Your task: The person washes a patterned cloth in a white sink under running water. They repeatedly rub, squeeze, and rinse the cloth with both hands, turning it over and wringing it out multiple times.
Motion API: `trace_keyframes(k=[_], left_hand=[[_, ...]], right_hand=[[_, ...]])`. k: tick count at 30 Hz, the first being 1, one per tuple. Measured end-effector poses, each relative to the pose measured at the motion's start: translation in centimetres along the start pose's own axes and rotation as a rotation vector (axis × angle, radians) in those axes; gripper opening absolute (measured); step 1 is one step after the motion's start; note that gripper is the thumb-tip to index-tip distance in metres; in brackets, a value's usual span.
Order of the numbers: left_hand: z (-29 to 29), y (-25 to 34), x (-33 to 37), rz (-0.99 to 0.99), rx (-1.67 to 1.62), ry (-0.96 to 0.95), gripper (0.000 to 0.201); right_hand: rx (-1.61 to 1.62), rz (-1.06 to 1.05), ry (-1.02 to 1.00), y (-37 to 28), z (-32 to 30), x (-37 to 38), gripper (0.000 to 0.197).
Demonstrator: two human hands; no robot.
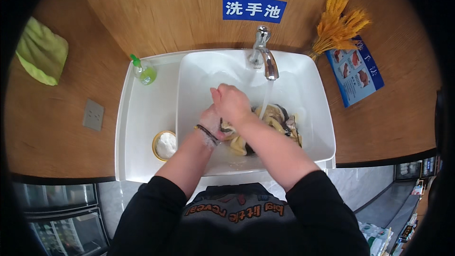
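Observation:
A wet patterned cloth (275,114), cream, yellowish and black, lies bunched in the white sink (313,76). One end of it runs leftward, up against my left palm. Both hands are closed together above the sink's left half. My left hand (209,116), wet with suds and wearing a dark bracelet (207,134) at the wrist, is partly covered by my right. Folded over it, my right hand (233,103) hides what lies between the palms. From the chrome faucet (270,64) a thin stream falls onto the bunched cloth.
On the counter (142,109) left of the sink stand a bottle of green liquid soap (146,73) and a bowl of white powder (166,145). A green towel (43,50) hangs at the left. Dried wheat stalks (334,24) and a blue picture card (355,73) are at the right.

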State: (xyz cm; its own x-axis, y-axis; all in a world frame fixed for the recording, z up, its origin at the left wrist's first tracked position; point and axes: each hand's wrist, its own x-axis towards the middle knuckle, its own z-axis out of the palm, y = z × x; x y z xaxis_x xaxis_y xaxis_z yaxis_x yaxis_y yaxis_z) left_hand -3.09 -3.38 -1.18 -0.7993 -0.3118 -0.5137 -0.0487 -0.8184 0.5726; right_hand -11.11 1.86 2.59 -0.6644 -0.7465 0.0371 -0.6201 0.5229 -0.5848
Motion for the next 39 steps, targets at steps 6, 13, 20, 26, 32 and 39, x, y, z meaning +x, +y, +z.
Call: trace_keyframes(k=[6,13,20,26,32,39], left_hand=[[-3.2,1.1,1.2,0.056,-0.051,-0.137,0.039],[2.0,0.8,-0.6,-0.059,-0.218,-0.180,0.034],[-3.2,0.0,3.4,0.178,0.502,-0.071,0.038],[-0.6,0.9,0.9,0.085,-0.073,-0.046,0.035],[2.1,1.3,-1.2,0.011,0.069,0.154,0.035],[-6.5,1.5,3.7,0.065,0.020,-0.112,0.035]], right_hand=[[0.001,-0.289,0.168,-2.5,2.1,-5.1,0.026],[0.023,-0.075,0.136,-0.3,-0.6,-0.6,0.026],[-0.049,-0.258,0.134,-1.2,2.1,-4.0,0.022],[0.093,-0.090,0.236,-1.3,2.1,-2.6,0.020],[0.144,0.101,0.080,-0.7,-0.4,-1.4,0.025],[0.170,-0.460,0.322,-4.3,3.1,-7.0,0.028]])
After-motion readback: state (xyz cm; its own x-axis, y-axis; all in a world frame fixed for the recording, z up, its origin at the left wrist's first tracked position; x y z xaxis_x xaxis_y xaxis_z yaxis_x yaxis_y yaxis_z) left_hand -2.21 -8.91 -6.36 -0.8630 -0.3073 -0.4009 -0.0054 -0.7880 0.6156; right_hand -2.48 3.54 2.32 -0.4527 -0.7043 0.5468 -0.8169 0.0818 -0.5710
